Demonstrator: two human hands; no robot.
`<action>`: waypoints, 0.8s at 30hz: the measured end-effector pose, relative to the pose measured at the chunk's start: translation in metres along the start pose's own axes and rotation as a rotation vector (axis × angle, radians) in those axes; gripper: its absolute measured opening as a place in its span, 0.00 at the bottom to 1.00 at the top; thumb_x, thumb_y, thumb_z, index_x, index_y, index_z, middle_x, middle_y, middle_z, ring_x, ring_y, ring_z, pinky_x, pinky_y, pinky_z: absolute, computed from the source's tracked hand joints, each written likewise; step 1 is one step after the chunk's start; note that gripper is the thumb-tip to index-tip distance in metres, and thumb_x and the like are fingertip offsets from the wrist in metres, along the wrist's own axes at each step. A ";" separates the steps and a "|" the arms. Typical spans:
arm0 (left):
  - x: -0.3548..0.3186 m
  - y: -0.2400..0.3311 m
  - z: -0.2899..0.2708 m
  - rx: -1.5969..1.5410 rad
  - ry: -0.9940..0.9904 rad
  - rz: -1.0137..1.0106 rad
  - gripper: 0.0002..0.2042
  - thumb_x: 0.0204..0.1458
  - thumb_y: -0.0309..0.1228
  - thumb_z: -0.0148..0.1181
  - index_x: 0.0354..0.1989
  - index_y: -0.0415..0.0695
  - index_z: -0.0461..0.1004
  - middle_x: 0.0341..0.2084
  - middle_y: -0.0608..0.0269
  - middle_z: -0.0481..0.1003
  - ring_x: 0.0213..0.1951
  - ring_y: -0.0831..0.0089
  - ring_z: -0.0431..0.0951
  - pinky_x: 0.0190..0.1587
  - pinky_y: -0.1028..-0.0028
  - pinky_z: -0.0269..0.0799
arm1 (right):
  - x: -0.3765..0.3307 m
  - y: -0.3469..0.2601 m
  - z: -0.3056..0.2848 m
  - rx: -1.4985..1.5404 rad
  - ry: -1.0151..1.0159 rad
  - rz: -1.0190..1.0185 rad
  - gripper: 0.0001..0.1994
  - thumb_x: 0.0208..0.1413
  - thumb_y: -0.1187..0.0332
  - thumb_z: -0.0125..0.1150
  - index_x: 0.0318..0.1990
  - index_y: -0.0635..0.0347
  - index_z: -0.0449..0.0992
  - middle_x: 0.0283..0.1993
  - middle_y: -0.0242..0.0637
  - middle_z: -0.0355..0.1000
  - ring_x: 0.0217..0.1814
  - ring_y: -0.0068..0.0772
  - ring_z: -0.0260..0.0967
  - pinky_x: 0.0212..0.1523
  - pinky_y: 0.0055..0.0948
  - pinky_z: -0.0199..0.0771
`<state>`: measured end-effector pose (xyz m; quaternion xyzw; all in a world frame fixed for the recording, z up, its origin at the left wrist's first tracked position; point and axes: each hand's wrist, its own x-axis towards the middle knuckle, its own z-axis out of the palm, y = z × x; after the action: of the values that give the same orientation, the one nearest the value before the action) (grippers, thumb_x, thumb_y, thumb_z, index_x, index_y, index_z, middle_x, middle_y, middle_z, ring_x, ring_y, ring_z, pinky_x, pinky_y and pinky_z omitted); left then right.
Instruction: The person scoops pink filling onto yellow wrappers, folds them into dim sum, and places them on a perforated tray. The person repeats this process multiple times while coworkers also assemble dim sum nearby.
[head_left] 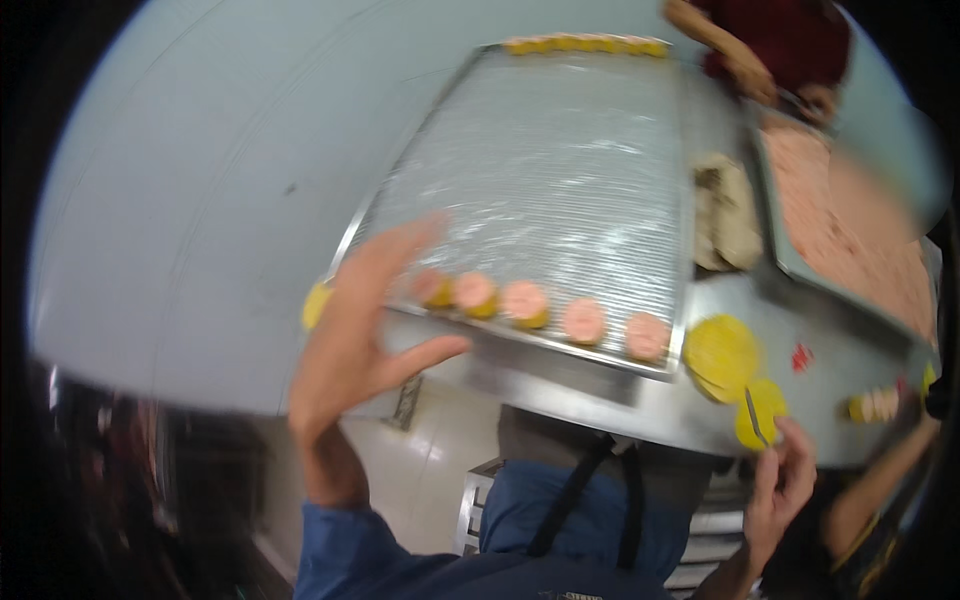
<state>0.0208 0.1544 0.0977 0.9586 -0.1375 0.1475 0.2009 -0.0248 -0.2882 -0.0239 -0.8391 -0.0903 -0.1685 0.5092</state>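
My left hand [365,320] is slightly blurred, its thumb and fingers apart, over the near left corner of a metal tray [560,150] lined with clear film. Along the tray's near edge sits a row of yellow-wrapped dumplings topped with pink filling [525,303]; the leftmost lies right beside my left fingers. My right hand [782,485] is closed at the table's front edge, with a thin grey spatula-like blade [754,412] between thumb and fingers. The blade lies across a yellow round wrapper [768,398]. Next to it is a stack of yellow wrappers [720,352].
Another dumpling row [585,44] lines the tray's far edge. A pan of pink filling [800,190] stands at right, with a co-worker's hands [760,80] behind it. A beige cloth [728,215] lies between tray and pan. Another person's arm [880,485] reaches in at lower right.
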 end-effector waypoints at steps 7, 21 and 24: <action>-0.049 0.155 0.117 -1.190 0.102 -0.195 0.49 0.56 0.38 0.78 0.77 0.32 0.50 0.50 0.41 0.84 0.56 0.54 0.84 0.64 0.60 0.74 | -0.031 -0.015 0.057 0.652 -0.300 -0.152 0.19 0.69 0.78 0.61 0.63 0.65 0.63 0.35 0.30 0.69 0.30 0.17 0.66 0.30 0.21 0.67; -0.055 0.125 0.150 -0.898 0.438 -0.081 0.44 0.59 0.40 0.75 0.76 0.34 0.54 0.28 0.70 0.83 0.43 0.67 0.83 0.55 0.64 0.75 | 0.051 0.019 -0.066 -0.738 0.161 -0.116 0.15 0.66 0.75 0.57 0.58 0.64 0.75 0.55 0.51 0.74 0.60 0.53 0.70 0.64 0.44 0.70; -0.065 0.119 0.143 -1.073 0.399 0.004 0.37 0.60 0.35 0.75 0.70 0.37 0.57 0.31 0.59 0.85 0.38 0.61 0.83 0.50 0.60 0.81 | 0.069 0.044 -0.112 -0.891 0.244 0.067 0.20 0.59 0.81 0.59 0.59 0.58 0.76 0.55 0.45 0.76 0.62 0.55 0.68 0.67 0.47 0.66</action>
<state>-0.0449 0.0022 -0.0087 0.6759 -0.1543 0.2355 0.6811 0.0316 -0.4095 0.0133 -0.9527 0.0785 -0.2719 0.1110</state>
